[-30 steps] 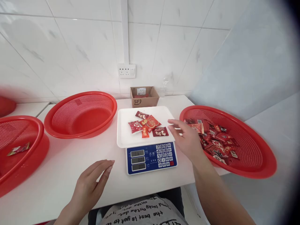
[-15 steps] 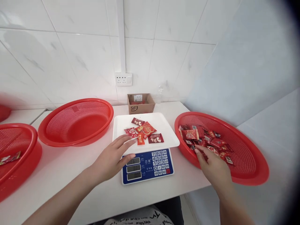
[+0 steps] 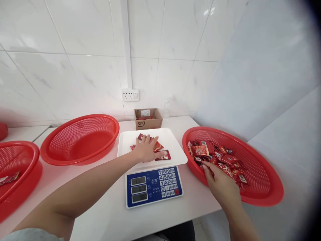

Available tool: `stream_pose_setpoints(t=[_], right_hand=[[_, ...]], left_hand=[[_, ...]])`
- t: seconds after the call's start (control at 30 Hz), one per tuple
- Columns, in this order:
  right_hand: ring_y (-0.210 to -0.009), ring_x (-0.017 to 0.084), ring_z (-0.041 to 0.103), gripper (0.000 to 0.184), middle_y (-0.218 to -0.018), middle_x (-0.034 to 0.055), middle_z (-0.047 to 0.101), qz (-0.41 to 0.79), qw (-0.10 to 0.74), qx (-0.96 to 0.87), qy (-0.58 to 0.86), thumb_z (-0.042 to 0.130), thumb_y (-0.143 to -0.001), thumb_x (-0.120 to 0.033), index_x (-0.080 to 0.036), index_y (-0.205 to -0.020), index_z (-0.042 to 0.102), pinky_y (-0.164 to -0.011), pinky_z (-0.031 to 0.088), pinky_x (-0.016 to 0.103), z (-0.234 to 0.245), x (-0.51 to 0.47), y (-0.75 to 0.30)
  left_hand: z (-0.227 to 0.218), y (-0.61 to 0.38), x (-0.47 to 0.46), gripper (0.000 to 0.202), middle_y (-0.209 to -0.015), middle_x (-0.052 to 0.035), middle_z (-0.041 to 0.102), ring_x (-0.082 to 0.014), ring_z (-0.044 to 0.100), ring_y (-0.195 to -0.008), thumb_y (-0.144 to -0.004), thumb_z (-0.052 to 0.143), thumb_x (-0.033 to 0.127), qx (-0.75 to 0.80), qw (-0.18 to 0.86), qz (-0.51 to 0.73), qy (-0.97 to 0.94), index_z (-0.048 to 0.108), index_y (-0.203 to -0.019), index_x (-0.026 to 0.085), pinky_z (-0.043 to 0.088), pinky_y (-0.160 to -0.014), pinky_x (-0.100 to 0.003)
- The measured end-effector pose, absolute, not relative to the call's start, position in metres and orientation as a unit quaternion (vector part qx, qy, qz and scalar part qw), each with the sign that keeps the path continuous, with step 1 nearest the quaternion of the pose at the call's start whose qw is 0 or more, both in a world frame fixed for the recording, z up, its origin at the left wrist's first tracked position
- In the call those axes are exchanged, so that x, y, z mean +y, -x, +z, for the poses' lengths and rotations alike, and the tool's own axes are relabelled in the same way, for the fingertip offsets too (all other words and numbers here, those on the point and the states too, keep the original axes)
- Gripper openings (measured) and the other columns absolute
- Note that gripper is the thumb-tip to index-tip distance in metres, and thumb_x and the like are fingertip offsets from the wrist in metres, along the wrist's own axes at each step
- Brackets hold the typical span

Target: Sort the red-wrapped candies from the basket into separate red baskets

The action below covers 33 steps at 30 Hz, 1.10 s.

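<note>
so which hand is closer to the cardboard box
Left. The left hand lies on the packets on the scale tray, just in front of the cardboard box; the right hand is in the right basket, farther off.

The scale [image 3: 153, 185] has a blue front panel with the brand 志准 beside a keypad [image 3: 167, 179] of digits 0 to 9. Left of the keypad, the top display [image 3: 138, 181] seems to read 16. Behind the scale, a cardboard box [image 3: 148, 123] is printed "SF". The wrapper print is illegible.
</note>
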State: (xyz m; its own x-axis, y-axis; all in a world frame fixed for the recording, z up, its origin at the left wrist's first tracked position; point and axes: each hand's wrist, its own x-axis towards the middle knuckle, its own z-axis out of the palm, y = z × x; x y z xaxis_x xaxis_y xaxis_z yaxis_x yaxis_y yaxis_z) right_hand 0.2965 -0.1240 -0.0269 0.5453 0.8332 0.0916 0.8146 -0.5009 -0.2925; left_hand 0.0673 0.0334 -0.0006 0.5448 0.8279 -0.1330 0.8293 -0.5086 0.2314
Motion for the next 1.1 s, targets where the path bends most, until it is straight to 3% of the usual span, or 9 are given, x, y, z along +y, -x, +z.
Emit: stream_pose_setpoints(t=[0.1,0.23,0.33,0.47,0.63,0.8,0.97,1.1], right_hand=[[-0.082,0.022,0.066,0.043,-0.105,0.0029,0.071,0.022,0.156,-0.481,0.862,0.031,-0.090,-0.041,-0.028,-0.114,0.063,-0.056,0.045,0.029,-0.029,-0.124,-0.297],[-0.082,0.021,0.066,0.042,-0.107,0.0028,0.070,-0.001,0.169,-0.492,0.854,0.032,-0.090,-0.041,-0.030,-0.113,0.065,-0.055,0.046,0.028,-0.034,-0.124,-0.300],[-0.080,0.022,0.067,0.042,-0.105,0.0034,0.071,-0.005,0.165,-0.496,0.852,0.031,-0.090,-0.042,-0.029,-0.112,0.065,-0.054,0.046,0.028,-0.033,-0.125,-0.300],[-0.079,0.023,0.068,0.042,-0.103,0.0031,0.072,-0.010,0.160,-0.497,0.853,0.032,-0.089,-0.042,-0.028,-0.111,0.066,-0.052,0.045,0.029,-0.031,-0.125,-0.299],[-0.071,0.021,0.067,0.040,-0.099,0.0032,0.073,-0.023,0.176,-0.509,0.842,0.034,-0.089,-0.041,-0.028,-0.108,0.067,-0.049,0.044,0.028,-0.033,-0.125,-0.300],[-0.071,0.022,0.067,0.041,-0.098,0.0037,0.073,-0.011,0.169,-0.500,0.849,0.035,-0.088,-0.044,-0.029,-0.107,0.067,-0.049,0.045,0.029,-0.034,-0.126,-0.302],[-0.076,0.024,0.068,0.042,-0.104,0.0039,0.071,0.001,0.166,-0.486,0.858,0.035,-0.086,-0.046,-0.029,-0.107,0.067,-0.053,0.049,0.031,-0.037,-0.125,-0.303],[-0.072,0.025,0.067,0.041,-0.099,0.0059,0.072,-0.021,0.196,-0.507,0.839,0.038,-0.084,-0.048,-0.028,-0.105,0.068,-0.050,0.048,0.033,-0.049,-0.126,-0.309]], left_hand=[[-0.005,-0.071,0.033,0.097,-0.154,-0.0162,0.013,-0.0383,0.005,-0.141,-0.069,0.029,0.083,0.471,0.109,-0.018,-0.875,0.019,-0.146,0.027,0.006,-0.106,-0.063],[-0.004,-0.067,0.037,0.088,-0.152,-0.0142,0.024,-0.0351,0.014,-0.140,-0.076,0.027,0.077,0.467,0.102,0.004,-0.879,0.026,-0.144,0.023,0.014,-0.108,-0.057],[-0.002,-0.062,0.039,0.084,-0.152,-0.0136,0.025,-0.0330,0.018,-0.139,-0.079,0.030,0.073,0.460,0.105,0.009,-0.882,0.026,-0.144,0.021,0.020,-0.108,-0.053],[-0.005,-0.056,0.039,0.086,-0.154,-0.0154,0.018,-0.0336,0.015,-0.140,-0.078,0.028,0.074,0.450,0.113,0.030,-0.885,0.027,-0.144,0.020,0.015,-0.110,-0.053],[-0.003,-0.052,0.042,0.079,-0.149,-0.0163,0.031,-0.0337,0.022,-0.138,-0.081,0.034,0.069,0.428,0.155,0.078,-0.887,0.034,-0.141,0.018,0.014,-0.110,-0.055],[0.030,-0.026,0.057,0.059,-0.148,-0.0102,0.036,-0.0213,0.032,-0.135,-0.091,0.030,0.050,0.441,0.175,0.151,-0.867,0.034,-0.140,0.018,0.029,-0.108,-0.036],[0.064,0.032,0.050,0.042,-0.118,-0.0057,0.063,-0.0206,0.057,-0.109,-0.091,0.032,0.046,0.524,0.185,0.244,-0.795,0.057,-0.114,0.021,0.046,-0.089,-0.031],[0.056,0.083,0.013,0.030,-0.087,0.0005,0.069,-0.0183,0.064,-0.082,-0.086,0.044,0.047,0.580,0.194,0.274,-0.743,0.063,-0.087,0.024,0.049,-0.067,-0.026]])
